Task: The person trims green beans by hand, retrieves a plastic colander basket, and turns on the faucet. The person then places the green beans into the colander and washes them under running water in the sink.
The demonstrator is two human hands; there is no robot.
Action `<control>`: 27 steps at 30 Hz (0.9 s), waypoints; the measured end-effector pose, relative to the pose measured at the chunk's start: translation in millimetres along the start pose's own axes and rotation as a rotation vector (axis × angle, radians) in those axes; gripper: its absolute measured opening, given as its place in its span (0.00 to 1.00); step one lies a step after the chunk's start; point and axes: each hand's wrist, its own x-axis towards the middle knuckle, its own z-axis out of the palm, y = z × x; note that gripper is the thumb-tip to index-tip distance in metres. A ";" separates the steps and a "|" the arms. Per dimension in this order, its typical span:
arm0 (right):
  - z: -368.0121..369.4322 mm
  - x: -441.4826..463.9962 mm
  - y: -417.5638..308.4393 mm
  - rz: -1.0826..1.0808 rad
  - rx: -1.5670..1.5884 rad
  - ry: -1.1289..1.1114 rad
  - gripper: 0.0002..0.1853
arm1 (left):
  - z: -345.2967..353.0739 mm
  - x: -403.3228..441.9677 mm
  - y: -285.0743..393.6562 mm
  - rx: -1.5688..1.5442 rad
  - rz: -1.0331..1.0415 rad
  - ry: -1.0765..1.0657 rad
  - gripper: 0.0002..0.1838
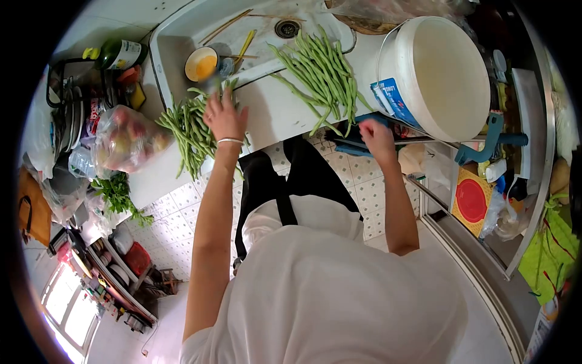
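green beans near blue "long" label

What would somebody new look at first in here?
Probably the big white bucket on the right, with its wide open top. Next, the bright green beans: a left heap and a right heap by the near edge of the sink, with the left hand at the left heap.
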 end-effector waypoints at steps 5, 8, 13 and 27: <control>-1.0 54.8 -100.1 -0.346 -0.073 0.369 0.08 | 32.3 -5.0 63.4 -0.675 -0.101 -0.222 0.30; 1.6 91.5 -112.3 -0.396 -0.298 0.505 0.10 | 54.3 -0.9 101.1 -0.707 -0.323 -0.224 0.36; 2.1 101.3 -101.1 -0.257 -0.441 0.305 0.12 | 39.7 18.2 127.7 -0.526 -0.461 -0.273 0.47; 28.4 48.5 -120.0 0.084 1.152 -0.186 0.14 | 61.3 33.1 86.3 -0.667 -0.476 -0.152 0.24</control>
